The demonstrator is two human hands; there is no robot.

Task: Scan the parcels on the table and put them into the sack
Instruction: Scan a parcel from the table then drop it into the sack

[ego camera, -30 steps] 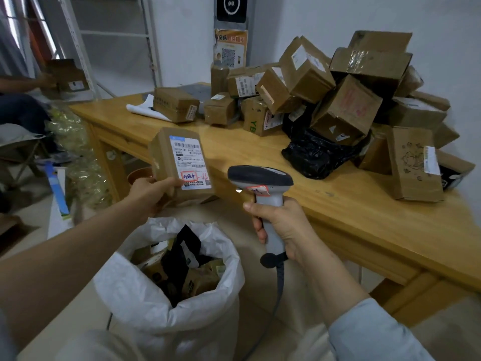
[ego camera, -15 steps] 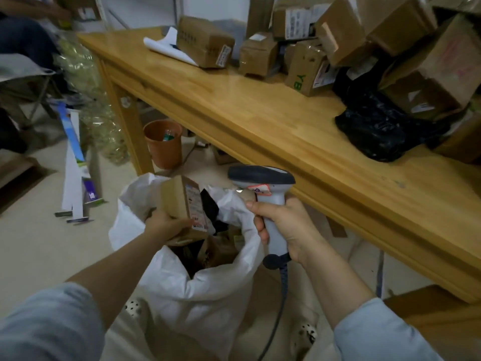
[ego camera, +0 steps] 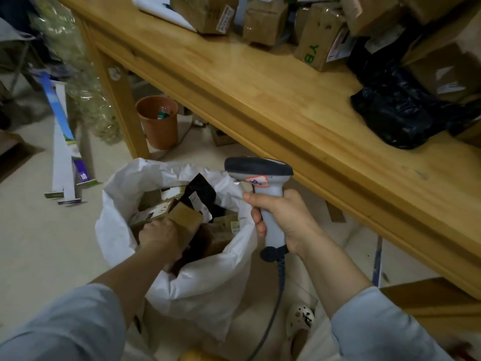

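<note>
One box [ego camera: 186,220] entering sack [ego camera: 203,282]: drop hazards.
Left hand [ego camera: 158,235] grips box within sack mouth, above parcels [ego camera: 223,230] already inside. Right hand [ego camera: 283,220] wraps scanner [ego camera: 260,175] handle, near table [ego camera: 286,105] edge. Likely faults: box released on the heap tips out; limp rim folds inward; cable [ego camera: 279,280] snags sack.
</note>
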